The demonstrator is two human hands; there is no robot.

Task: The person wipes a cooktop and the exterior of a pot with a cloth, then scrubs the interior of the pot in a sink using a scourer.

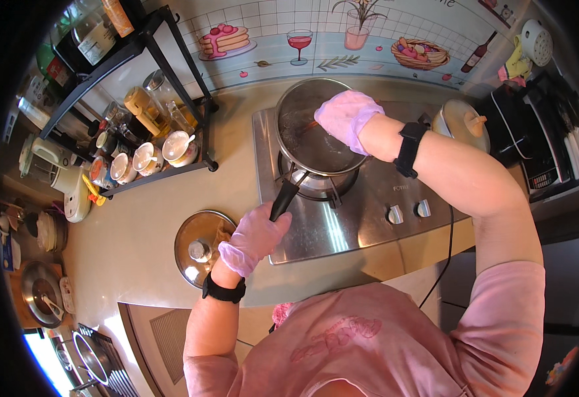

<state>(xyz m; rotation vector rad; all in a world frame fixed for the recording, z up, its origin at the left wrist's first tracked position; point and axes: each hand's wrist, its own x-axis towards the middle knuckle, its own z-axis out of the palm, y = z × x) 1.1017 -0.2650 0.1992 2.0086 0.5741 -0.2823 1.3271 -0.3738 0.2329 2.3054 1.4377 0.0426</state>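
My left hand [259, 231], in a thin pink glove, grips the black handle [284, 199] of a metal saucepan [280, 130]. The pan stands on the left burner of a steel gas hob [363, 223] and holds liquid with small bubbles or foam. Above the pan's right side is my right hand [346, 116], gloved too, its fingers closed around a thin reddish-brown utensil [309, 127] that reaches into the pan; the hand hides most of it. A glass lid with a round knob [200, 250] lies on the counter, partly behind my left wrist.
A black two-tier rack [155, 176] with bottles, jars and seasoning bowls stands at the left. Right of the pan is a lidded pot [460, 126]. Two control knobs [395, 214] sit on the hob's front right. A black cable [445, 270] hangs over the counter's front edge.
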